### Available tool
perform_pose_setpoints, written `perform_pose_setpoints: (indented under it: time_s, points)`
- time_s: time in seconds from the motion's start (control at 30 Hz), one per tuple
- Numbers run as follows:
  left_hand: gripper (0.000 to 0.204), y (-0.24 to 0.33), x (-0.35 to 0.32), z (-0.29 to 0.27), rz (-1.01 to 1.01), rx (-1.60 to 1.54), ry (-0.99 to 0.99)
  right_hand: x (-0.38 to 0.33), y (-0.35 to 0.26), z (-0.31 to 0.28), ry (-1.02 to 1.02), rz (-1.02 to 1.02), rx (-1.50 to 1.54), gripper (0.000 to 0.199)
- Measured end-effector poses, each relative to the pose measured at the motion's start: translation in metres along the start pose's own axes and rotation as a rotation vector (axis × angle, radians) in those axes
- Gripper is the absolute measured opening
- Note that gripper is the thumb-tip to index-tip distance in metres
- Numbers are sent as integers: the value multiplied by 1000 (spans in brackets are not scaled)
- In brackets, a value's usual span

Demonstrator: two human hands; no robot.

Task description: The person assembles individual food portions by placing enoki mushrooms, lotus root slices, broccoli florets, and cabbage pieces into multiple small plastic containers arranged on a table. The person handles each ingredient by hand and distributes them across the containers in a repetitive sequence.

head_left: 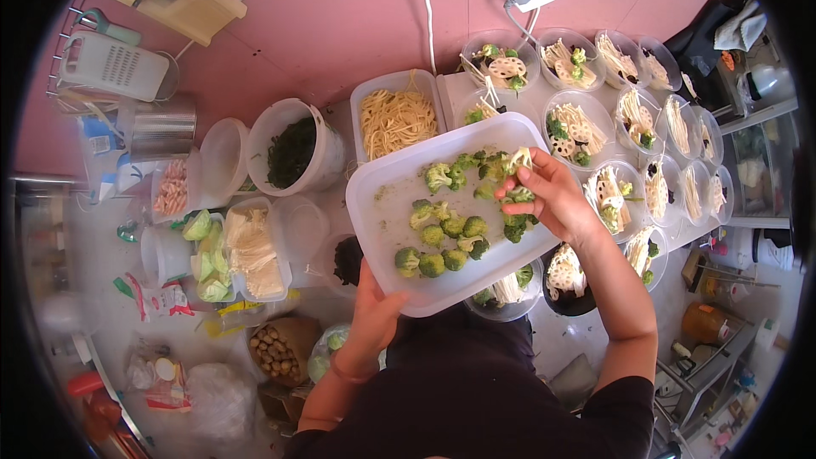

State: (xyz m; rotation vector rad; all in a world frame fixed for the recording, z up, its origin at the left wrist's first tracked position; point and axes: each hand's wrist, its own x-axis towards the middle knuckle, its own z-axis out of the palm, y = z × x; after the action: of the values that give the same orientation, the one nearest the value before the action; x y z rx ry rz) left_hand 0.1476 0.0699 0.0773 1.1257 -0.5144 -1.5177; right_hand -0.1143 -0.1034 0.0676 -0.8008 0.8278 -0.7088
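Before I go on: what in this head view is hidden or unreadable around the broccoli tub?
- Bowl beneath the white tub: mostly covered by the tub.
- Dark bowl: contents too dark to identify.
- Left hand: fingers hidden under the tub.
- Right hand: floret count in its grasp unclear.

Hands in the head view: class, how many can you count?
2. The left hand grips the near edge of the white tub; the right hand pinches broccoli florets over its right end. None seems hidden.
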Motion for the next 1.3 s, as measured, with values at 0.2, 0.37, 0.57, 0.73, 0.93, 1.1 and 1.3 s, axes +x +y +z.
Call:
perform_pose_setpoints:
  time_s: [0.2, 0.37, 0.57, 0.73, 0.93, 1.1, 1.3]
  points:
    - [75, -1, -2, 1, 7, 1, 9, 18, -19, 2, 17, -63, -62, 26]
    - [76, 1, -3, 2, 16, 42, -10, 37, -2, 7, 223, -599, -1357, 13]
    - [76, -2, 0, -1, 32, 108, -31, 50, 15, 10, 171, -559, -1563, 23]
    - [78, -2, 2, 0, -11, 36, 16, 27, -16, -15, -12, 6, 2, 34]
    - [77, -2, 11, 0, -2, -26, 63, 32, -52, -79, -45, -202, 620, 31]
    - [79, -3, 13, 4, -1, -40, 99, 88, -95, -202, 597, -349, 791, 20]
    - [79, -18, 4, -18, 53, -54, 123, 121, -125, -265, 739, -468, 725, 45]
